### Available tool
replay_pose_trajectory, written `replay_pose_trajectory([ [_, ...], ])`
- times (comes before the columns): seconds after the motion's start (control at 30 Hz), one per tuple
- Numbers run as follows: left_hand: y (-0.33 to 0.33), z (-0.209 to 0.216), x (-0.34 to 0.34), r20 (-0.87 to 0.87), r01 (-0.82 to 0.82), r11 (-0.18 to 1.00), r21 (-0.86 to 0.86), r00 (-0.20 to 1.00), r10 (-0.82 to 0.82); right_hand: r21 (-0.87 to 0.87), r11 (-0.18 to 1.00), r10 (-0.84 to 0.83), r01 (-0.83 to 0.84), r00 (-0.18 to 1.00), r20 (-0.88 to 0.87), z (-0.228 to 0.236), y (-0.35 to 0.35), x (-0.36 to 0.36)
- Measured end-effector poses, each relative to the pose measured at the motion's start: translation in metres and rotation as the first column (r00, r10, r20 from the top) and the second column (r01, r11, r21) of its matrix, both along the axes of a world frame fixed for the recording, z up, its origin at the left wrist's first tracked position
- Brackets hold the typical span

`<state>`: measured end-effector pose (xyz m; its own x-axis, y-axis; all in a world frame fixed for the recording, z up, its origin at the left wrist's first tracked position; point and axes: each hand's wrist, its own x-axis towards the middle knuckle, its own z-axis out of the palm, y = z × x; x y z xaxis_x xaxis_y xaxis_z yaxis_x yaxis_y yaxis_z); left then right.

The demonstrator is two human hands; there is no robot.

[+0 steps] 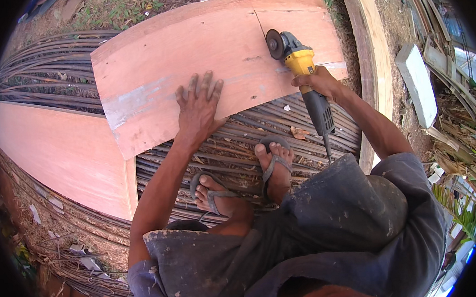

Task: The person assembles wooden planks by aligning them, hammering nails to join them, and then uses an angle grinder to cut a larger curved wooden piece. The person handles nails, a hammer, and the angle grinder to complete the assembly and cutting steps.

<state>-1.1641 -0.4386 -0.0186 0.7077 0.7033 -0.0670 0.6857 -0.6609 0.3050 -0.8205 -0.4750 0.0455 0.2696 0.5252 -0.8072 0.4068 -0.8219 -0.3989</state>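
Observation:
A reddish plywood sheet [189, 49] lies across a bed of long metal rods. My left hand [199, 105] rests on its near part, palm down with fingers spread, holding nothing. In my right hand [320, 83] is a yellow and black angle grinder [302, 62], gripped round its body with the cord end toward me. Its dark round disc [275, 43] is over the sheet, beside a thin dark line that runs from the far edge to the disc. Whether the disc touches the wood or spins, I cannot tell.
A second plywood piece [60, 152] lies at the left. Under both spread the metal rods [237, 132], with my sandalled feet on them. A long timber beam [370, 50] runs along the right, and beyond it stand a white block [416, 82] and scrap wood.

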Motion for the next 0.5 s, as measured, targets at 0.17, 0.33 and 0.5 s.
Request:
replay_pose_trajectory([
  [0.17,0.001,0.003,0.001,-0.025,-0.012,0.999,-0.038,1.0,0.011,0.08,0.996,-0.049,0.05,0.999,-0.011,-0.003,-0.011,-0.004],
  [0.33,0.0,0.003,0.001,-0.012,-0.008,1.0,-0.016,1.0,0.008,-0.018,1.0,-0.018,0.018,1.0,-0.019,0.014,0.0,-0.006],
  [0.5,0.0,0.003,0.001,-0.008,-0.009,1.0,-0.009,1.0,0.009,-0.023,1.0,0.017,-0.016,0.998,0.054,0.013,-0.001,-0.01],
])
